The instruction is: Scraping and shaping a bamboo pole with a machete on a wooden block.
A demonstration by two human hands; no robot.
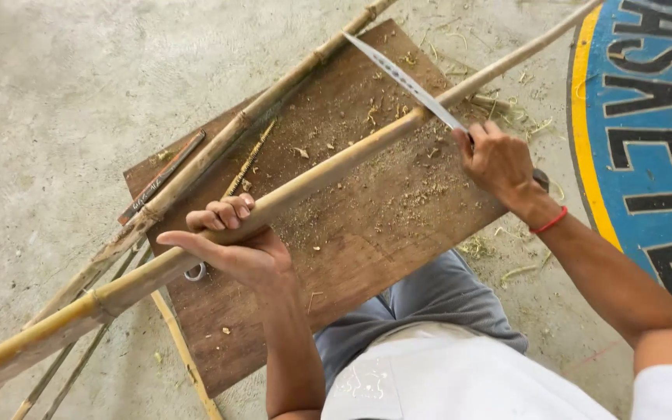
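Two hands work one pole (328,167) lying across the board (367,233): the left hand (231,237) grips it underneath, the right hand (498,159) clasps a knife (406,82) biting a node. A slip could likely send the blade down the pole toward the left fingers.

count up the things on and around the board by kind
thick bamboo poles: 2 (held pole, second pole)
thin bamboo strips: 3
long knife: 1
wooden board: 1
flat dark tool: 1
total: 8
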